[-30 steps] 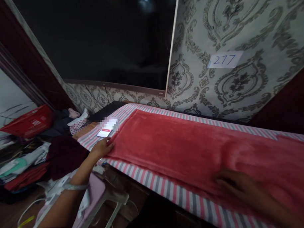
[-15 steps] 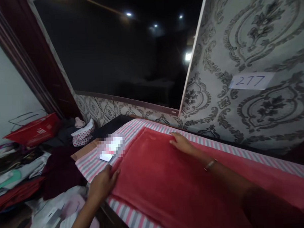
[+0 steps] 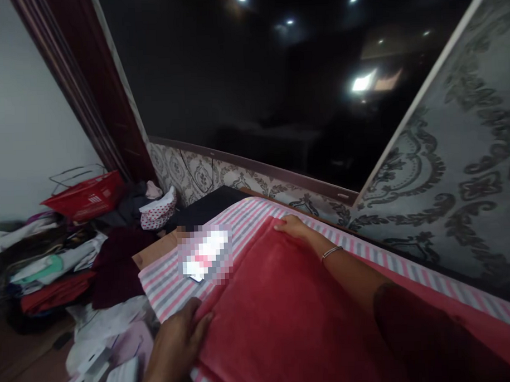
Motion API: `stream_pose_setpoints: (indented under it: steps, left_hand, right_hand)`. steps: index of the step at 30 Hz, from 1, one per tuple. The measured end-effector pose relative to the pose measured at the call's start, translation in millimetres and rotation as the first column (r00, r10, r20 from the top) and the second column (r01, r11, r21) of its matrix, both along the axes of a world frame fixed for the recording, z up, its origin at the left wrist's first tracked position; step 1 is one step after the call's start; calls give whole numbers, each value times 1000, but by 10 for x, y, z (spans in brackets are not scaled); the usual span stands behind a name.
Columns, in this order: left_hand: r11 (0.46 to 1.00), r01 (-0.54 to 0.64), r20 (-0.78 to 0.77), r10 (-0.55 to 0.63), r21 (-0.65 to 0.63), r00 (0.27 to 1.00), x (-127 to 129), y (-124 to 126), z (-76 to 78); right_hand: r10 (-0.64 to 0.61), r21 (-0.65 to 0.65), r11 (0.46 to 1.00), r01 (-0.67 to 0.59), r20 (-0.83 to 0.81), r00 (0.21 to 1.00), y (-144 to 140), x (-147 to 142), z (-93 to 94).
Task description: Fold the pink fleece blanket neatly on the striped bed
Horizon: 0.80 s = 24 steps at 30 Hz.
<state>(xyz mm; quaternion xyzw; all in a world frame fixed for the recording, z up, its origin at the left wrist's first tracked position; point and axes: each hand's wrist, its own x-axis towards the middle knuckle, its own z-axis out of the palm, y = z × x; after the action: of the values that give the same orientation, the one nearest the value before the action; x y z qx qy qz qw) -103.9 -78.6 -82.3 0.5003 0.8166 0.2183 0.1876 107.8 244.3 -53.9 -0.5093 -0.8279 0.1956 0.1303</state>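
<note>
A red blanket (image 3: 292, 312) lay spread flat over a pink, grey and white striped sheet (image 3: 174, 274), and everything else can be placed from that blanket. The left hand (image 3: 179, 341) gripped the blanket's near corner: the fingers were curled close together over the edge, with the thumb against the fabric, so the cloth was pinched between them. The right hand (image 3: 292, 227) rested on the blanket's far corner, palm down, fingers held together and laid flat along the edge where the red cloth met the stripes. A thin bangle (image 3: 331, 252) circled the right wrist, and a dark red sleeve (image 3: 427, 335) covered the arm nearer the camera.

Just beyond the blanket's short end, between the two hands, a phone (image 3: 199, 265) lay on the striped sheet, its screen blurred. Behind the blanket's far side stood a wall with grey patterned wallpaper (image 3: 459, 184) and a large dark screen (image 3: 255, 85) that reflected ceiling lights. Well off the blanket's short end, on the floor side, sat a heap of folded clothes (image 3: 53, 276), with a red basket (image 3: 85, 197) behind it and a white spotted cloth (image 3: 157, 208) close by.
</note>
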Motion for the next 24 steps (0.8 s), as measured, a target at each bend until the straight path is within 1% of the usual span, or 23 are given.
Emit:
stream_pose_setpoints:
  steps: [2, 5, 7, 9, 11, 13, 15, 17, 19, 21, 22, 24]
  left_hand:
    - [999, -7, 44, 5, 53, 999, -60, -5, -32]
    - [991, -52, 59, 45, 120, 997, -160, -10, -21]
    - [991, -85, 46, 81, 101, 996, -218, -5, 6]
    - [994, -103, 20, 103, 34, 995, -254, 7, 27]
    - [994, -108, -10, 108, -28, 994, -269, 23, 35]
    - [992, -114, -31, 113, -51, 993, -271, 36, 37]
    - [991, -119, -33, 117, -55, 993, -266, 47, 46]
    - [991, -120, -36, 118, -57, 992, -258, 60, 68]
    - [990, -125, -42, 122, -62, 992, -248, 76, 97]
    - [988, -138, -64, 134, -68, 989, -244, 94, 118]
    - [987, -144, -81, 138, -69, 987, -249, 102, 119]
    - [988, -139, -118, 130, -71, 985, -281, 117, 95]
  right_hand:
    - [-15, 94, 995, 17, -19, 1000, 31, -103, 70]
    - [-23, 224, 974, 35, -60, 998, 127, -250, 211]
    - [-13, 258, 966, 27, -59, 998, 183, -328, 227]
    - [1, 249, 969, 6, -28, 1000, 198, -377, 131]
    - [9, 217, 976, -11, 13, 1000, 179, -400, -35]
    - [9, 191, 982, -18, 46, 999, 158, -410, -186]
    - [18, 172, 985, -29, 64, 998, 156, -410, -257]
    - [40, 152, 987, -51, 75, 996, 165, -382, -245]
    - [65, 131, 989, -75, 81, 995, 158, -280, -196]
    - [77, 118, 989, -87, 87, 993, 116, -63, -156]
    - [77, 115, 990, -87, 91, 993, 79, 95, -145]
    - [60, 110, 991, -72, 106, 993, -25, 499, -135]
